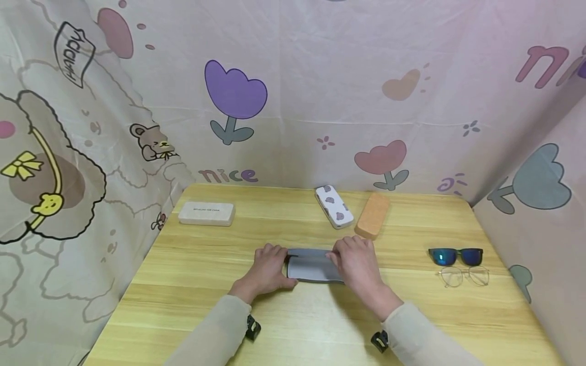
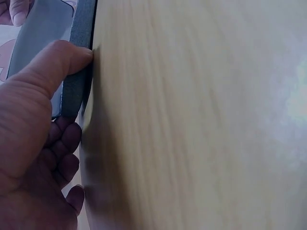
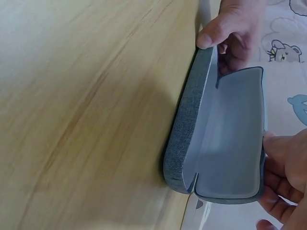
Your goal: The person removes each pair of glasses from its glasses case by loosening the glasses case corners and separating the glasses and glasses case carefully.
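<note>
A glasses case (image 1: 313,268) lies opened on the table, its outside dark grey-blue cloth and its lining pale grey. In the right wrist view the lid (image 3: 235,134) stands swung back from the base, and nothing lies in the part that shows. At the case's left end my left hand (image 1: 267,269) grips the base, the thumb on the front wall (image 2: 79,88) and the fingers round the end. My right hand (image 1: 358,267) pinches the lid's edge near the right end, thumb on the inner side and fingers behind.
Along the back of the table (image 1: 192,325) lie a white lettered case (image 1: 207,213), a white case with bear heads (image 1: 334,207) and an orange case (image 1: 373,215). Dark sunglasses with blue lenses (image 1: 455,256) and thin wire-framed glasses (image 1: 464,276) lie at the right. A printed curtain (image 1: 302,101) hangs behind.
</note>
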`<state>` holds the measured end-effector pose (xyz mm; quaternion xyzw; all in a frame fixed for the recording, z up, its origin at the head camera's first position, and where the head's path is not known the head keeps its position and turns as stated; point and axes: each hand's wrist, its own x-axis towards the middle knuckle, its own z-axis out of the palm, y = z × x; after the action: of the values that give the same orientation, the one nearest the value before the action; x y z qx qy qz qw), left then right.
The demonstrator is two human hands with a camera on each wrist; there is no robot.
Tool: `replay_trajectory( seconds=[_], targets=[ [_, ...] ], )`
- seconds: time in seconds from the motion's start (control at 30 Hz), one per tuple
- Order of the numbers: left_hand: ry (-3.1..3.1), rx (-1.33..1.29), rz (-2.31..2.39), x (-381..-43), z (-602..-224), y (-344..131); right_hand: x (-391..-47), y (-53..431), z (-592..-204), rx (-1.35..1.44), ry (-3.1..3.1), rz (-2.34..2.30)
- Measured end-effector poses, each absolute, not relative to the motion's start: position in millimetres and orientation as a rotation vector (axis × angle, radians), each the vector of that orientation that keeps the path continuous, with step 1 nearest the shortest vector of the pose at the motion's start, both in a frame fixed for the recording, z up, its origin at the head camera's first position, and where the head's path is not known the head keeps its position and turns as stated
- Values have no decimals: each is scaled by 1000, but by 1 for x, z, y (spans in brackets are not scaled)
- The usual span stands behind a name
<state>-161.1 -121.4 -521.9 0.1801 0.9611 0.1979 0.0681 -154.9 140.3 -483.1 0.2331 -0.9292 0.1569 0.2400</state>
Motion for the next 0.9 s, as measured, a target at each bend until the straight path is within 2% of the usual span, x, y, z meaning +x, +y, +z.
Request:
replay_trajectory(
  seconds=[0.9],
  targets=[
    [2886,541,632,-161,-522,-122,-149,140,-493,645,-2479,413]
  ],
)
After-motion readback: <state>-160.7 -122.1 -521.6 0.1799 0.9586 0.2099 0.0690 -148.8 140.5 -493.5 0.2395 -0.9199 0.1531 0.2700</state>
